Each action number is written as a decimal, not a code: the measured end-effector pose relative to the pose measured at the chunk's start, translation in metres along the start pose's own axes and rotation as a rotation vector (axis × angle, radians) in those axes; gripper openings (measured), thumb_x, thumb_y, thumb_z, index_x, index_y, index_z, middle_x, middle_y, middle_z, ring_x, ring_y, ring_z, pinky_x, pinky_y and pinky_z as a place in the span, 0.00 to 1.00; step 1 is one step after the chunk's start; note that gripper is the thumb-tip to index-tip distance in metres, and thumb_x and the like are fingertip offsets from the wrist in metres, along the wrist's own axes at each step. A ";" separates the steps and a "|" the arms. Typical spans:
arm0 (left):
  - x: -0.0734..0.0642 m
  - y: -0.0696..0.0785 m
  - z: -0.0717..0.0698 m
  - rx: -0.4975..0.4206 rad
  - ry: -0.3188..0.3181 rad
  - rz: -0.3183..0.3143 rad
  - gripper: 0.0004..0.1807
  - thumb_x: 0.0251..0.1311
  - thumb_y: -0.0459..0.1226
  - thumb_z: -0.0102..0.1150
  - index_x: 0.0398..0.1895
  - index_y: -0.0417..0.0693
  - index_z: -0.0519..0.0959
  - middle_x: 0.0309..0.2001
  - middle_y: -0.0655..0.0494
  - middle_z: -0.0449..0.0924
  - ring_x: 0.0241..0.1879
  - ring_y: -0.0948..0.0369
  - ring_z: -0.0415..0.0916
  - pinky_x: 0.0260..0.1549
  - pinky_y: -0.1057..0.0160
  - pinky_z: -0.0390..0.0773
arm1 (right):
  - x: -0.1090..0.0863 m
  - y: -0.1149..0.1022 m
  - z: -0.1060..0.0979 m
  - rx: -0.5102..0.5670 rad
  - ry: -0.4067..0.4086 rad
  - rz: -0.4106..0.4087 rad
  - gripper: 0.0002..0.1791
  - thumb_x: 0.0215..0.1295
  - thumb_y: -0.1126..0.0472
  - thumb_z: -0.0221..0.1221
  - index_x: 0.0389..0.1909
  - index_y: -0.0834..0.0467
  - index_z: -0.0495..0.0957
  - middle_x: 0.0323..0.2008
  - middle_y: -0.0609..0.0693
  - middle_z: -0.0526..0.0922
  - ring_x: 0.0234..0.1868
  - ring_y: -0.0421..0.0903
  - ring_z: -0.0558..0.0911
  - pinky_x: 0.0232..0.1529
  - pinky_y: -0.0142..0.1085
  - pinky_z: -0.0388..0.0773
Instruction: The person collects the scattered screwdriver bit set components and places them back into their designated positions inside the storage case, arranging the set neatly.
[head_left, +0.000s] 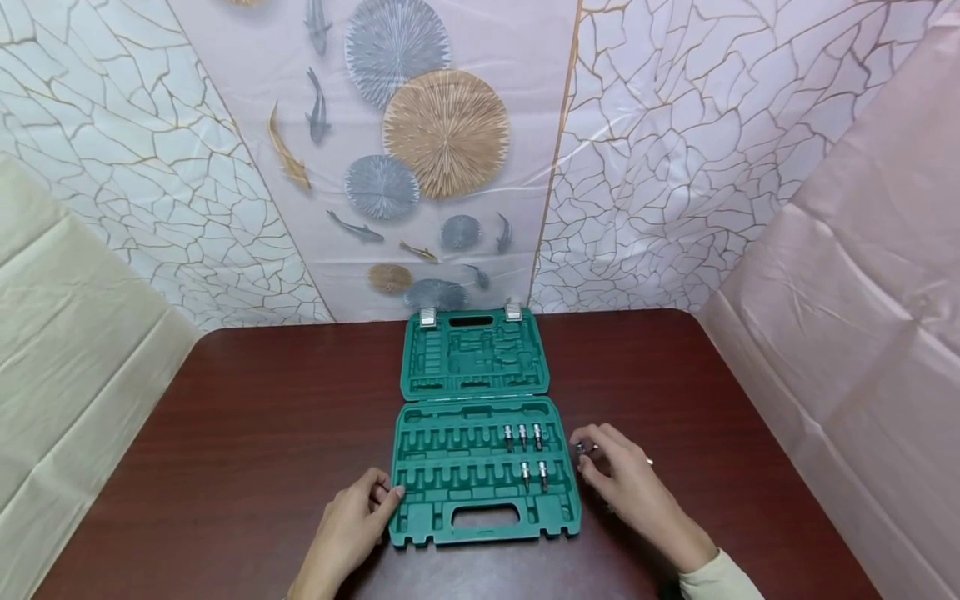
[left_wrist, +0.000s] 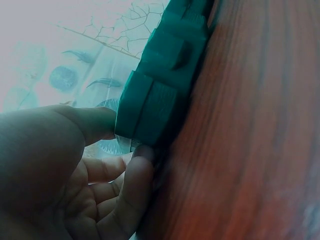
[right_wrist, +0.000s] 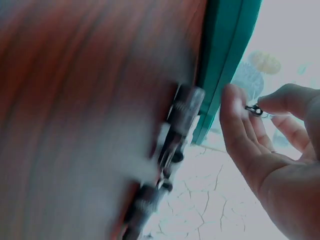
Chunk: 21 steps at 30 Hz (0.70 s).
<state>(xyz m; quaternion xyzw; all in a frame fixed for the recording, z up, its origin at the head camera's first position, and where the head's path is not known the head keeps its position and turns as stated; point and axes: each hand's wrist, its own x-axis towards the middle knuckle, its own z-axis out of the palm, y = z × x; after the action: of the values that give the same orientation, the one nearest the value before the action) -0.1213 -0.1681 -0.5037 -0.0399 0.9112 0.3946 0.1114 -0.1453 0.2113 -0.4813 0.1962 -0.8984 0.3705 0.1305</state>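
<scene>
An open green tool case (head_left: pixel 483 492) lies on the table, its lid folded back. Several chrome bit sockets (head_left: pixel 537 435) stand in slots on the right half of its tray. My left hand (head_left: pixel 352 515) grips the case's left edge, thumb on top and curled fingers against the side. Just right of the case, my right hand (head_left: pixel 626 475) pinches a small metal bit socket (right_wrist: pixel 255 110) between thumb and fingertips; the fingers hide much of it. More bit sockets (right_wrist: pixel 185 107) lie on the table beneath the right hand, mostly hidden by it in the head view.
The case lid (head_left: pixel 476 358) leans back toward the patterned wall covering (head_left: pixel 450 250). Dark red wooden table (head_left: pixel 262 433) extends on both sides of the case. Pale fabric walls (head_left: pixel 847 333) border the table at left and right.
</scene>
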 end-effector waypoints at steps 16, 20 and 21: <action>0.001 0.000 -0.001 -0.006 -0.005 -0.004 0.14 0.77 0.49 0.61 0.45 0.47 0.79 0.32 0.60 0.79 0.24 0.62 0.76 0.25 0.60 0.75 | 0.013 -0.022 0.015 0.263 -0.145 0.218 0.14 0.73 0.74 0.62 0.54 0.59 0.82 0.39 0.54 0.80 0.23 0.40 0.81 0.21 0.34 0.81; 0.001 0.000 -0.001 -0.006 0.000 -0.005 0.14 0.77 0.49 0.61 0.45 0.48 0.79 0.32 0.60 0.79 0.24 0.62 0.76 0.24 0.60 0.75 | 0.015 -0.023 0.017 0.329 -0.169 0.205 0.16 0.73 0.76 0.61 0.56 0.59 0.81 0.40 0.58 0.82 0.24 0.41 0.83 0.23 0.36 0.84; 0.001 0.000 -0.001 -0.006 0.001 -0.004 0.14 0.77 0.49 0.61 0.45 0.48 0.79 0.32 0.60 0.79 0.24 0.62 0.76 0.24 0.60 0.75 | 0.016 -0.023 0.018 0.341 -0.177 0.201 0.17 0.72 0.77 0.60 0.56 0.60 0.80 0.40 0.58 0.82 0.24 0.41 0.83 0.24 0.37 0.84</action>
<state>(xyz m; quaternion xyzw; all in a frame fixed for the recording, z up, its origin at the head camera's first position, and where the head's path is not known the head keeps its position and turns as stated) -0.1222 -0.1688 -0.5036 -0.0424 0.9099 0.3973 0.1115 -0.1509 0.1797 -0.4738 0.1566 -0.8457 0.5097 -0.0214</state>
